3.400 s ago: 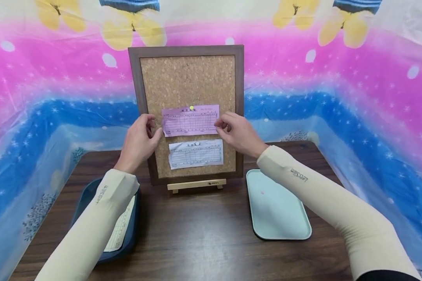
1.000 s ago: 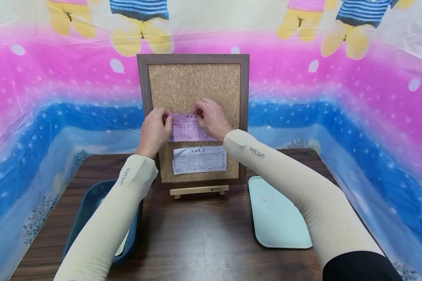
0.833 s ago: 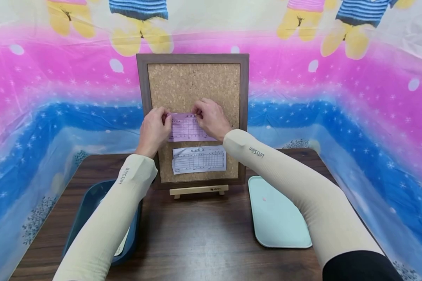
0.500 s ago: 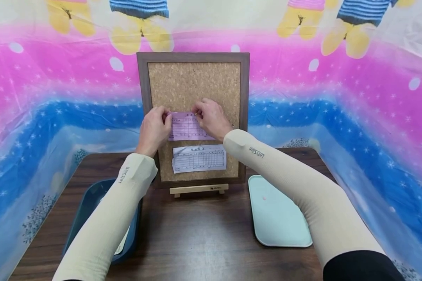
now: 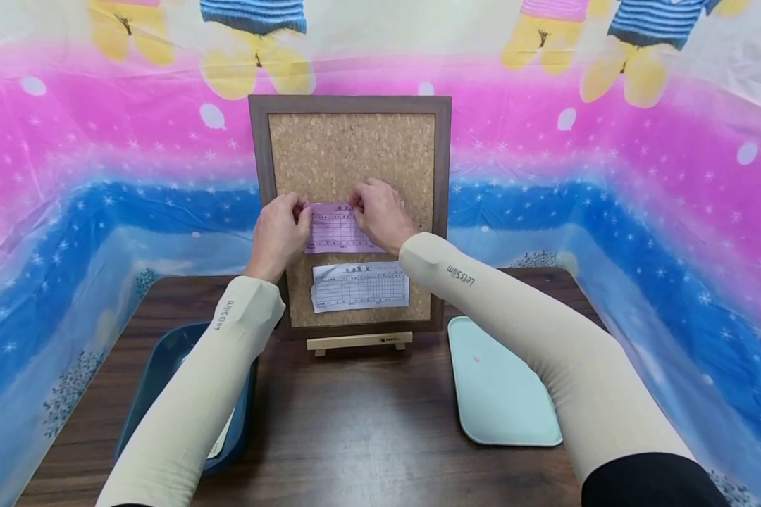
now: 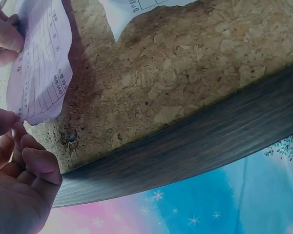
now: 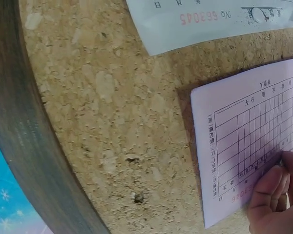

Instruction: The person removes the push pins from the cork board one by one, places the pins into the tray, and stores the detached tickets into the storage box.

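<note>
A cork board (image 5: 355, 151) in a brown frame stands upright. On it lies a pink form slip (image 5: 332, 236), with a white form slip (image 5: 360, 289) fixed below. My left hand (image 5: 277, 236) pinches the pink slip's upper left corner, seen in the left wrist view. At its top middle edge, my right hand (image 5: 383, 215) has thumb and finger pinched at the yellow push pin (image 6: 19, 50), mostly hidden by the fingertips. In the right wrist view, a clear round pin head (image 7: 260, 15) shows on the white slip.
A small wooden easel (image 5: 358, 343) supports the board on the dark table (image 5: 349, 436). Left, under my forearm, is a dark blue bin (image 5: 155, 366) with paper inside. A pale green tray (image 5: 510, 401) at right carries a tiny pink piece (image 5: 476, 358).
From beside the pink slip's two sides, my left hand has gone up to its corner and my right hand to the yellow pin. Over the last second both hands stay nearly still.
</note>
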Tool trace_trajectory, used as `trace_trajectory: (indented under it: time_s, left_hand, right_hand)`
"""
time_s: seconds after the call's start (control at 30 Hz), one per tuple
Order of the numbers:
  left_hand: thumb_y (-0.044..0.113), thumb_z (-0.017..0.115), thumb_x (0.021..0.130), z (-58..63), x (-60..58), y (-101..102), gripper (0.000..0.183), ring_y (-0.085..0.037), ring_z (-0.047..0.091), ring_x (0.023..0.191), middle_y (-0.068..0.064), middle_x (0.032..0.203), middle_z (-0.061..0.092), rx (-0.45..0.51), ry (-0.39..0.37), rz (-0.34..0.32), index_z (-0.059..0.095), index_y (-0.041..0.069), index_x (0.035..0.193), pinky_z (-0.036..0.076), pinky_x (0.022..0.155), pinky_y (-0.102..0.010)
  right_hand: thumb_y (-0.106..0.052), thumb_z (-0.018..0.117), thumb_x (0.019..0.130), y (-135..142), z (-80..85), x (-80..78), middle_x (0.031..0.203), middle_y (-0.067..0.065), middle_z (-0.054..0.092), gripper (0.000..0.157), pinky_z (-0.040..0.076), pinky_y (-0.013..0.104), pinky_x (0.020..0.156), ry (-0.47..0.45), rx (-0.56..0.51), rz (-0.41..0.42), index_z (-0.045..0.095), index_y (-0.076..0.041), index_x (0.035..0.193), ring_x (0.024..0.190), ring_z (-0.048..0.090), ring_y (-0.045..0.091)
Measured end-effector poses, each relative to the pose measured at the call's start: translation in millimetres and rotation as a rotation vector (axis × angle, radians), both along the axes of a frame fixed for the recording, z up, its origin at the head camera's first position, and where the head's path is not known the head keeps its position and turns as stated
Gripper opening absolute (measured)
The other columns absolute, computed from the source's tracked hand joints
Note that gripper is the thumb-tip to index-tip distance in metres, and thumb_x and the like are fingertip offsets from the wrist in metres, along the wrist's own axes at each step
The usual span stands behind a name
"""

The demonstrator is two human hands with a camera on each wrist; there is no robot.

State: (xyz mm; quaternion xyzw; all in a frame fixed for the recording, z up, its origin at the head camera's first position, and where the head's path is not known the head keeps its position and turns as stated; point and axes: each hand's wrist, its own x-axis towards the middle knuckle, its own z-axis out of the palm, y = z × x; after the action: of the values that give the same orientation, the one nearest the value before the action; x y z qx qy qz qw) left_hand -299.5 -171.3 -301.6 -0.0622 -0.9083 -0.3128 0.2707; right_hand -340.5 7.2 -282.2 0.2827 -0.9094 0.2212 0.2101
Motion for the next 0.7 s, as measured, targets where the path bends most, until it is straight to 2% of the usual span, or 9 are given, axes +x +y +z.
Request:
trace_trajectory:
  time_s: [0.23,0.4,0.57,0.7]
  left_hand:
    - [0.017,0.052,0.096,0.9,1.2,1.2,0.019,-0.027,0.052,0.074,-0.013,0.084,0.057,-0.002,0.004,0.002,0.063,0.001,0.095,0.04,0.066,-0.04]
    - [0.017,0.052,0.096,2.5,1.4,3.2,0.019,-0.027,0.053,0.074,-0.013,0.084,0.058,-0.007,0.012,-0.001,0.063,0.001,0.095,0.04,0.065,-0.04]
    - [0.017,0.052,0.095,2.9,2.2,3.2,0.019,-0.027,0.052,0.074,-0.013,0.084,0.057,-0.016,0.013,0.003,0.062,0.001,0.094,0.04,0.065,-0.04]
    - [0.017,0.052,0.095,2.8,4.0,0.3,0.019,-0.028,0.053,0.073,-0.013,0.084,0.057,-0.018,0.021,0.009,0.063,0.001,0.094,0.04,0.065,-0.041]
  right_hand:
    - [-0.002,0.06,0.089,0.7,-1.8,0.2,0.094,0.002,0.058,0.011,0.042,0.029,0.085,-0.004,0.011,-0.005,0.066,-0.008,0.096,0.091,0.055,0.016]
    - [-0.002,0.059,0.089,0.6,-1.5,0.5,0.095,0.003,0.059,0.011,0.042,0.029,0.086,0.031,0.019,-0.013,0.067,-0.007,0.095,0.092,0.055,0.018]
    - [-0.001,0.061,0.089,-0.3,-2.5,0.1,0.096,0.003,0.059,0.011,0.042,0.029,0.086,0.021,0.033,-0.018,0.066,-0.008,0.095,0.095,0.055,0.018]
    - [0.002,0.063,0.086,0.0,-5.6,-0.2,0.094,0.001,0.058,0.013,0.042,0.029,0.087,0.014,0.015,0.011,0.065,-0.009,0.092,0.093,0.055,0.017]
